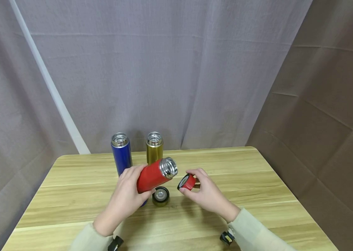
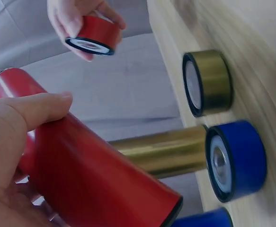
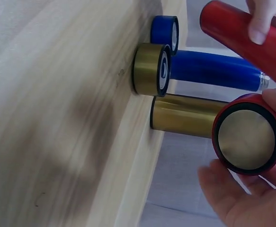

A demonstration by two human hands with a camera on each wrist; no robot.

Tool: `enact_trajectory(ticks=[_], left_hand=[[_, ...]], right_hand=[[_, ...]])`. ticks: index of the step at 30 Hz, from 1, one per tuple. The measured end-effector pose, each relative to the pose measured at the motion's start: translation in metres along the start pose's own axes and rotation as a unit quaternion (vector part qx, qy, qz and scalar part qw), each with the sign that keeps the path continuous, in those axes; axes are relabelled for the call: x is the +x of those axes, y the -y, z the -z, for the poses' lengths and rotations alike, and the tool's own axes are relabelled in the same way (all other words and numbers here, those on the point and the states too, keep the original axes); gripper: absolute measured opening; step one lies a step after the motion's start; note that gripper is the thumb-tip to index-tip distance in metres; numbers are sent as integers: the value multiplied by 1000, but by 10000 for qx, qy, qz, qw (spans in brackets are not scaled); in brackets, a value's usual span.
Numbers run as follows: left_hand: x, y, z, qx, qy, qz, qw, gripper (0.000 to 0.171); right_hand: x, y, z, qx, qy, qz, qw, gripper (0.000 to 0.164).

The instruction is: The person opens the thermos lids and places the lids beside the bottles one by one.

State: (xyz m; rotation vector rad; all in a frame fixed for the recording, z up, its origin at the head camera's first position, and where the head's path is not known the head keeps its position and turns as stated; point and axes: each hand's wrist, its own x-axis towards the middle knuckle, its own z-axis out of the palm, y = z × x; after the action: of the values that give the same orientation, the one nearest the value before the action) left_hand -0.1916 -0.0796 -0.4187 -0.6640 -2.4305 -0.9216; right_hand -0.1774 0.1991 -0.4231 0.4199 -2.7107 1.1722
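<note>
My left hand (image 1: 128,190) grips a red thermos flask (image 1: 152,176) round its body, tilted with its bare metal mouth toward the right. Between thumb and fingers, my right hand (image 1: 209,193) holds the red cap (image 1: 189,182), apart from the flask's mouth. In the right wrist view a flat gold-toned disc shows on the cap (image 3: 246,139). Below the flask, a gold cap (image 1: 161,196) lies inner side up on the table. Beside it, mostly hidden by my left hand in the head view, sits a blue cap (image 2: 237,161).
A blue flask (image 1: 122,155) and a gold flask (image 1: 154,148) stand upright and uncapped toward the back of the wooden table (image 1: 258,195). Grey curtain (image 1: 164,76) hangs behind the table, with brown cloth (image 1: 327,132) on the right.
</note>
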Motion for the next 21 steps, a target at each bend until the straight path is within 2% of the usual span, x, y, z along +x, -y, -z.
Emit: enact_trajectory(ticks=[5, 9, 12, 17, 21], left_hand=[[6, -9, -2, -465, -16, 263, 9986, 79], [10, -17, -3, -988, 94, 627, 9931, 77], [14, -22, -5, -1577, 238, 931, 9828, 76], [20, -31, -9, -2385, 522, 1393, 9597, 72], [26, -34, -17, -2796, 592, 1499, 9465, 70]], right_hand=[[-3, -6, -1, -231, -68, 14, 9997, 70], [-5, -10, -2, -308, -84, -26, 9995, 70], [-6, -12, -3, -290, -42, -80, 9995, 69], [-8, -19, -6, -160, 157, -193, 9996, 64], [-11, -24, -8, -221, 281, -185, 9992, 63]])
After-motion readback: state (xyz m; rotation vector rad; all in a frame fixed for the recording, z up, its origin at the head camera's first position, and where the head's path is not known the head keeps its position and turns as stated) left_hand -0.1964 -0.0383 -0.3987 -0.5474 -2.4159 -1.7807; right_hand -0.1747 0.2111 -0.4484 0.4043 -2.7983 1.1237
